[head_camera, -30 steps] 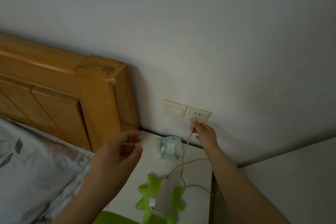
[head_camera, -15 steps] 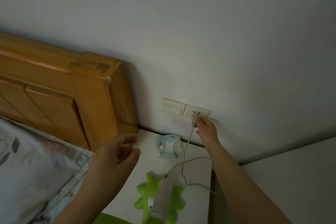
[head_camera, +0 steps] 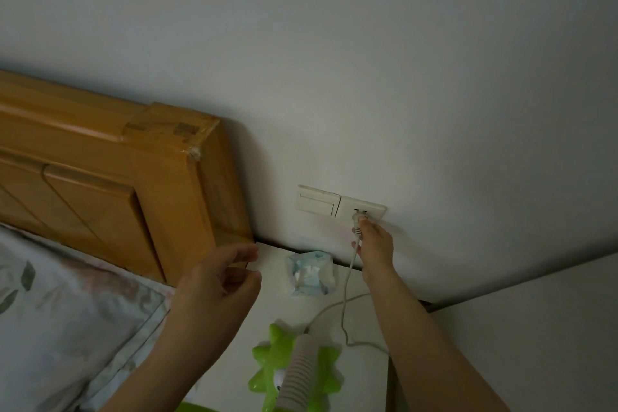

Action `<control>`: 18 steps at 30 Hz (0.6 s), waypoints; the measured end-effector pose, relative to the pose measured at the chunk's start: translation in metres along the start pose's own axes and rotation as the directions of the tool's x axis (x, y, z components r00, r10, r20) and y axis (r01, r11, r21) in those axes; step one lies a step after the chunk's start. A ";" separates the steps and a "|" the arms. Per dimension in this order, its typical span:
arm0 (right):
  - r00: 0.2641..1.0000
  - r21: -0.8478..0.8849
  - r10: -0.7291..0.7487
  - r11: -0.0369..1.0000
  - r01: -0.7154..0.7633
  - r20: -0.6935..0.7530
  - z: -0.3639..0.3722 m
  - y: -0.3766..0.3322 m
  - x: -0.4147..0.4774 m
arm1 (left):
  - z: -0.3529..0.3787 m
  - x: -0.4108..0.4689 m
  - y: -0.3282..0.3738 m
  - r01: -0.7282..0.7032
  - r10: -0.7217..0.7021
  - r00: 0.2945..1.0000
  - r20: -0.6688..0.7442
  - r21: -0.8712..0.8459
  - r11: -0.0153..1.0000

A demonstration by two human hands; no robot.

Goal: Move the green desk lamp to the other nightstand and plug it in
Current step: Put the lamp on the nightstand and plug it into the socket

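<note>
My right hand (head_camera: 374, 241) is stretched out to the wall, its fingers pinched around the plug (head_camera: 357, 222), which sits at the socket (head_camera: 363, 211). From here I cannot tell whether the prongs are fully in. Just left of the socket, touching it, is a light switch (head_camera: 317, 201) of the same cream colour.

The cord (head_camera: 346, 294) hangs from the plug past my wrist, curls across the white counter (head_camera: 364, 381) and runs back toward the lamp (head_camera: 294, 368). The lamp stands at the near edge of the counter, its green star-shaped base cut off by the bottom of the view, with a ribbed grey neck rising from the middle.

My left hand (head_camera: 217, 284) hovers over the counter's left edge, half open, fingers loosely curled and holding nothing. It is close to the wooden headboard (head_camera: 140, 184) but not touching it.

A crumpled pale blue and white packet (head_camera: 311, 273) lies at the back of the counter, between my two hands and just beside the cord. A patterned pillow (head_camera: 60, 311) fills the lower left, against the headboard.
</note>
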State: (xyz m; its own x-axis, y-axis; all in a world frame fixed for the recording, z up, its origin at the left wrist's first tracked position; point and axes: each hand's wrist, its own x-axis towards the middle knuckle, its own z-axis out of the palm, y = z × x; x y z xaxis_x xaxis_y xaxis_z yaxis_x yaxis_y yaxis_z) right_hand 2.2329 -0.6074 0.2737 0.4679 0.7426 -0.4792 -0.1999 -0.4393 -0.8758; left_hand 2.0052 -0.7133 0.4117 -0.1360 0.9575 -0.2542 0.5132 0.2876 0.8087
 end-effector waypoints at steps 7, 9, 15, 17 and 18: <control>0.999 0.033 0.039 0.999 -0.039 -0.018 0.005 0.001 -0.001 | 0.005 0.004 0.003 -0.039 0.039 0.999 -0.001 0.002 0.999; 0.999 0.051 0.034 0.998 -0.033 -0.017 0.003 0.000 0.000 | 0.005 0.004 0.003 -0.039 0.039 0.999 -0.003 0.000 0.999; 0.998 0.030 -0.001 1.000 0.003 -0.061 0.004 0.004 0.003 | 0.004 0.005 -0.001 -0.042 0.042 0.999 -0.011 0.024 0.999; 0.996 0.012 -0.022 1.000 0.023 -0.088 0.006 0.004 0.003 | 0.005 0.006 -0.003 -0.041 0.041 0.999 -0.010 0.031 0.999; 0.995 -0.011 -0.043 0.999 0.042 -0.095 0.006 0.004 0.003 | 0.005 0.006 -0.005 -0.038 0.039 0.999 -0.011 0.029 0.999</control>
State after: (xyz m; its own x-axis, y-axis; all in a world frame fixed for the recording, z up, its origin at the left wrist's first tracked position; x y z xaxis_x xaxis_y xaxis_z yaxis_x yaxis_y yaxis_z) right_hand 2.2279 -0.6037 0.2690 0.5555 0.7095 -0.4336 -0.1703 -0.4133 -0.8945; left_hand 2.0066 -0.7090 0.4034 -0.1250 0.9681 -0.2170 0.5422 0.2498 0.8023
